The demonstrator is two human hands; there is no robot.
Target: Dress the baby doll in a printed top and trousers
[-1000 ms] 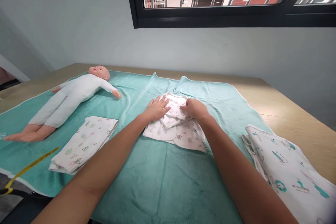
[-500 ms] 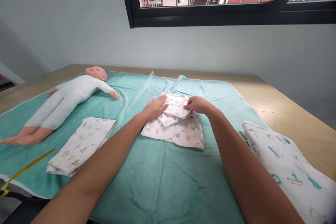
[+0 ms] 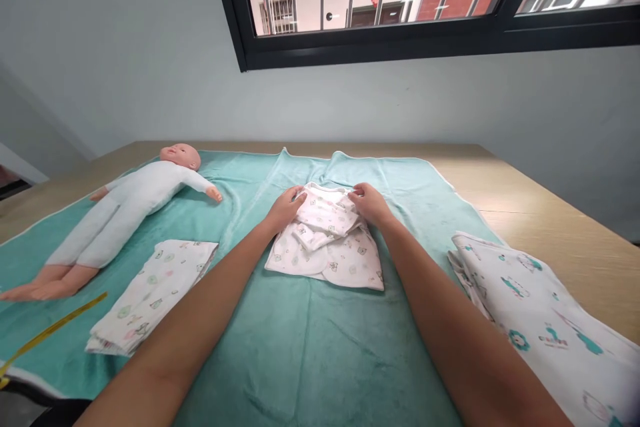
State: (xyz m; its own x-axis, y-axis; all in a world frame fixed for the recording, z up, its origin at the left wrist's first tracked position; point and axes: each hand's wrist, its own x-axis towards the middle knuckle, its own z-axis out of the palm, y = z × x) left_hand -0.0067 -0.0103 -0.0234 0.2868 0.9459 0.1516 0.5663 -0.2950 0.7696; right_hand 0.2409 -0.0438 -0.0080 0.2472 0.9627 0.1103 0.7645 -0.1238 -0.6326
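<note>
A small white baby shirt with a printed pattern lies on the green blanket, its sleeves folded across the front. My left hand grips the shirt's upper left edge, thumb on top and fingers partly hidden. At the upper right shoulder, my right hand pinches the cloth between thumb and fingers. The neckline faces the wall, and the hem lies toward me.
A baby doll in white lies at the left. Nearer me are a folded patterned cloth and a yellow tape measure. A larger printed cloth lies at the right, over the wooden table's edge area.
My left hand has gone from lying flat on the shirt to gripping its left edge. My right hand has shifted up to the shoulder. The camera view has tilted slightly upward.
</note>
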